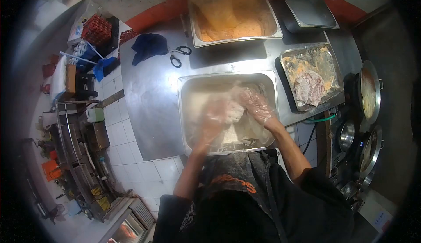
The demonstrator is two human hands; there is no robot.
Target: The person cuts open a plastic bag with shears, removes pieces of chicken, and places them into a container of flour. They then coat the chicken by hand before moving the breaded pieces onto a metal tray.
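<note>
Both my hands wear clear plastic gloves inside a deep steel pan (183,129) of white flour (193,96). Between them is a flour-coated piece, likely meat (235,112), thickly covered in white. My right hand (255,104) curls over its right side, fingers bent and closed on it. On the left of the piece is my left hand (214,118), smeared by motion, so its fingers do not show clearly. Right of the pan, a steel tray (337,69) holds another floured piece of meat (309,87) among orange and white crumbs.
Behind the flour pan stands a deep pan (237,43) of orange coating with a plastic bag in it. A steel container (309,6) sits at back right. Scissors (176,58) and a dark cloth (149,48) lie at left. Woks (370,91) stand at far right.
</note>
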